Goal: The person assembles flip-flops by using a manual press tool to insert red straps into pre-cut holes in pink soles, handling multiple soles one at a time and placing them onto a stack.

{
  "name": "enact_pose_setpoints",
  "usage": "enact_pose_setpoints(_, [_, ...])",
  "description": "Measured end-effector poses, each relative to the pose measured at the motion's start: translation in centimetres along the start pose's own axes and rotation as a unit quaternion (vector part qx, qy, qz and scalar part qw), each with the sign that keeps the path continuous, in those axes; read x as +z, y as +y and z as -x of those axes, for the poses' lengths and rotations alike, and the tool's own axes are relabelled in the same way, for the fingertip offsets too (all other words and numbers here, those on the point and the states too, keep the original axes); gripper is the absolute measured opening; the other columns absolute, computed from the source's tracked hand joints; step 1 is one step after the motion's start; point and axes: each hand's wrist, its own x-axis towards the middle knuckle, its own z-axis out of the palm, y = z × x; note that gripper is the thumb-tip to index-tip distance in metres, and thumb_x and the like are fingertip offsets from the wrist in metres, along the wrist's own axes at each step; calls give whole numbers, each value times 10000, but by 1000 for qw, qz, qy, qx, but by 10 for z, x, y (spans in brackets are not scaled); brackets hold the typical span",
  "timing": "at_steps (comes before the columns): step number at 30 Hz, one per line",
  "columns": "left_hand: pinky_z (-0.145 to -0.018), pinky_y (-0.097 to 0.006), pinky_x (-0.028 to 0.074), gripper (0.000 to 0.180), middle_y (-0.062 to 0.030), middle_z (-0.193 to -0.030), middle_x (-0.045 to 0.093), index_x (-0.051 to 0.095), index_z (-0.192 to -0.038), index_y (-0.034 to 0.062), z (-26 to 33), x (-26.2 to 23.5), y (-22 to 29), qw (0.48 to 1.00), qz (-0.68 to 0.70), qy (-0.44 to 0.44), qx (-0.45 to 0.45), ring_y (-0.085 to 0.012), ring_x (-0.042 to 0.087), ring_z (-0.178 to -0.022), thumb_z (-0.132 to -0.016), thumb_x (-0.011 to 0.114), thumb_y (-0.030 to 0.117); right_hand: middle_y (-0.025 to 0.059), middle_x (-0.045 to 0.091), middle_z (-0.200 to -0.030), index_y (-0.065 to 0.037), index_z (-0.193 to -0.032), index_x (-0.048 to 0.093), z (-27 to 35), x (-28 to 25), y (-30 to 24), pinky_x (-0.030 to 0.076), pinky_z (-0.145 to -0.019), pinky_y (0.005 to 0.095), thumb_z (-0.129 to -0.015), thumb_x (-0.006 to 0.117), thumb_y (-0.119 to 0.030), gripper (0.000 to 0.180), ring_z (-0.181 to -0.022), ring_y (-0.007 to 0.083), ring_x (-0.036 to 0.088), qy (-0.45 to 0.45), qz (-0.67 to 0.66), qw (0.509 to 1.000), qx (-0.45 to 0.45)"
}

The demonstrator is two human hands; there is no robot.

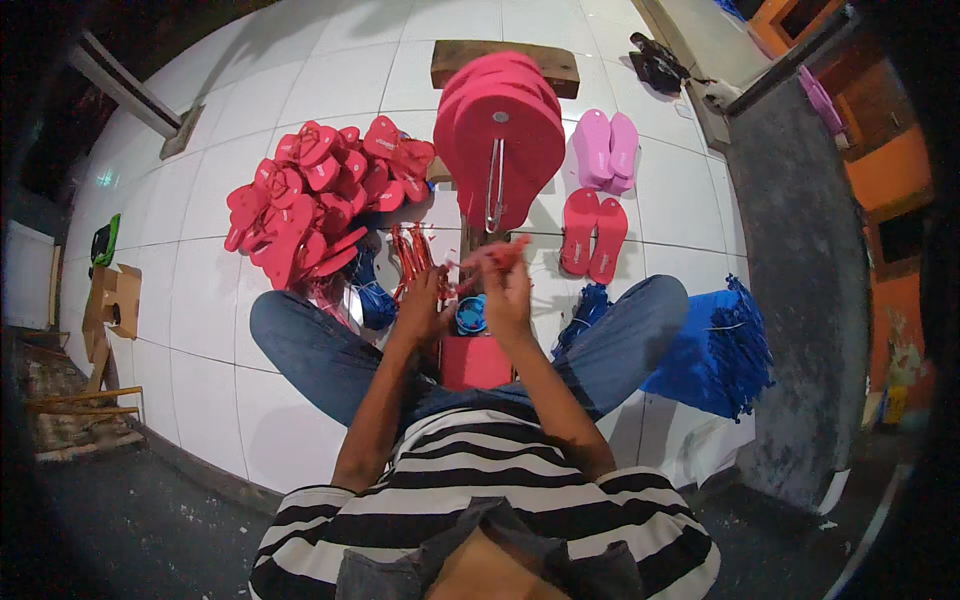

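My right hand [510, 295] is closed on a red flip-flop strap [490, 255], slightly smeared by motion. Close beside it, my left hand [422, 305] has its fingers curled near the strap's other end; whether they grip it is unclear. A bundle of red straps [410, 255] lies just beyond my left hand. Ahead of both hands, a stack of red flip-flop soles [510, 115] rests on a wooden stand, with a long metal tool [495, 185] over its near end. Below the hands are a small blue round container [470, 314] and a red pad [476, 362].
A heap of red soles [310, 200] lies to the left on white tiles. At right are pink soles [607, 150] and a red pair [593, 235]. Blue straps [712, 345] lie beside my right knee, with more blue straps [372, 290] near the left knee. A cardboard box [122, 300] stands far left.
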Motion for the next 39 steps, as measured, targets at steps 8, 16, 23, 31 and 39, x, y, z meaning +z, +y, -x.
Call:
enact_pose_setpoints(8, [-806,-499,481,466,-309,-1002,614,471,-1242,34,-7,115,-126,981,14,-144,-125,-418,631,-914,-874,501,318,47,482,-792,-62,-1107,432,-2,-21,-36,472,-606,293,-1001,410,-185,164,-639,125,503,100,-134,982,84])
enact_pose_setpoints(16, [-706,-425,507,419,-176,-923,658,550,-1168,71,-29,50,-120,956,-73,102,-266,-327,653,-824,-859,558,354,41,495,-846,-63,-1199,441,5,-38,-48,452,-651,284,-1006,395,-288,301,-726,126,509,104,-268,948,139])
enact_pose_setpoints(23, [-776,-300,465,287,-100,-1007,610,545,-1155,28,-18,-67,101,888,444,-29,-114,-167,571,-918,-920,564,193,67,534,-908,-9,-1012,577,19,-40,-39,459,-719,282,-886,608,-178,213,-802,176,556,11,155,985,67])
enact_pose_setpoints(31, [-716,-301,446,233,-110,-914,578,578,-1017,11,15,-93,124,964,256,-72,13,-201,550,-802,-850,662,150,133,556,-826,-32,-1038,615,24,-58,-65,466,-665,357,-793,676,-142,275,-778,303,566,-291,246,924,43])
enact_pose_setpoints(39, [-562,-314,428,179,-91,-723,572,588,-891,40,26,-121,113,964,257,-61,40,-210,567,-625,-886,596,218,121,643,-832,-15,-1032,600,18,-73,-114,475,-626,340,-942,524,-216,233,-721,198,620,-267,157,926,214])
